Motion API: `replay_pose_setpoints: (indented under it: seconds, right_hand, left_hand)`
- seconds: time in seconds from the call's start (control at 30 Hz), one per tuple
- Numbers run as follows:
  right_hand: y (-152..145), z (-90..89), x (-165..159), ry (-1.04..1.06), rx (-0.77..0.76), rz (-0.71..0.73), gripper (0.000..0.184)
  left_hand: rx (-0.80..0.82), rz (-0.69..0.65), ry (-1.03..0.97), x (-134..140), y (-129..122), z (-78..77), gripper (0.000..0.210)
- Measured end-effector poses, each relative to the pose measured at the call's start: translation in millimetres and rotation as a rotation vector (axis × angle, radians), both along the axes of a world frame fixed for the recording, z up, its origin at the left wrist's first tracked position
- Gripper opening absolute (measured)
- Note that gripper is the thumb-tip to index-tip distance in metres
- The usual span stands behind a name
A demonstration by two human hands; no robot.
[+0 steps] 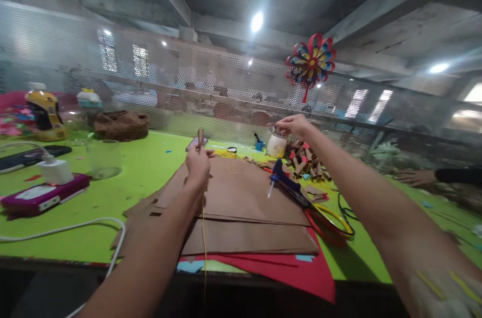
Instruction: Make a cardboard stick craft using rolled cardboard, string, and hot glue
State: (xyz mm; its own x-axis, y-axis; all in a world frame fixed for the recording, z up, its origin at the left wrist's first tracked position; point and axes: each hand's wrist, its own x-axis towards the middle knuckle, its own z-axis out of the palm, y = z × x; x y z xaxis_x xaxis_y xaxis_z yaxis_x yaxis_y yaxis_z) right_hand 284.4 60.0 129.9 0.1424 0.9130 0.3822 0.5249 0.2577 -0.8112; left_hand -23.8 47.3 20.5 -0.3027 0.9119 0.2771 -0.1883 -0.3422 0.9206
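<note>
My left hand [198, 161] is closed around a small brown paper tube [201, 137], whose end sticks up above the fingers. A yellow string [204, 240] hangs below that hand, past the table's front edge. Farther back, my right hand [298, 126] pinches at the top of a white jar [276, 146]; anything between its fingertips is too small to make out. Under my left hand lies a stack of brown paper sheets [248, 192]. Across the stack's right side rests a blue glue gun [281, 175], near scissors with a yellow and red handle [341, 220].
A heap of brown tubes [307, 160] lies beside the jar. Left are a clear cup [104, 160], a purple power strip [48, 195], a white cable [94, 222] and a yellow bottle [45, 112]. A perforated screen [233, 77] stands behind. Another person's hand [416, 176] is at right.
</note>
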Motion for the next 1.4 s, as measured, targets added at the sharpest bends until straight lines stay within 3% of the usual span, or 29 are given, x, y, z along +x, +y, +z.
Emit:
replay_pose_setpoints:
  seconds: [0.1,0.27,0.37,0.47,0.53,0.73,0.9,1.03,1.23,1.4]
  right_hand:
    - [-6.9,-3.3,-33.0,-0.141,0.002,0.104,0.017]
    - [-31.5,-42.6,-89.1,-0.63,-0.078,0.506,0.02]
    - [-40.5,-55.6,-99.9,-0.656,-0.067,0.533,0.026]
    - [-40.8,-54.0,-94.5,-0.632,-0.06,0.495,0.029]
    - [-38.1,-51.6,-86.8,-0.64,-0.065,0.471,0.025]
    - [-17.8,-64.9,-62.4,-0.619,-0.072,0.364,0.019]
    - [18.0,-77.6,-56.6,-0.572,-0.037,0.254,0.025]
    - [43.8,-80.2,-56.4,-0.588,0.006,0.145,0.02]
    - [60.4,-77.7,-35.4,-0.624,0.024,-0.03,0.021]
    - [61.8,-75.7,-27.3,-0.651,0.028,-0.072,0.019]
  left_hand:
    - [0.018,-0.151,-0.088,15.7,-11.9,6.1,0.007]
    - [0.016,-0.369,-0.143,37.5,-26.9,8.5,0.005]
    - [-0.06,-0.523,-0.069,48.4,-34.2,5.8,0.006]
    - [-0.099,-0.732,-0.036,54.9,-39.7,2.1,0.007]
    - [-0.107,-0.803,-0.039,54.6,-40.3,-0.2,0.006]
    - [-0.033,-0.626,-0.123,41.3,-36.4,4.7,0.001]
    - [0.024,-0.544,-0.119,36.3,-42.8,17.3,0.005]
    - [0.058,-0.471,-0.099,34.5,-44.6,18.9,0.006]
    - [0.063,-0.458,-0.134,35.0,-44.4,16.7,0.008]
    - [0.041,-0.444,-0.205,31.5,-44.7,16.9,0.008]
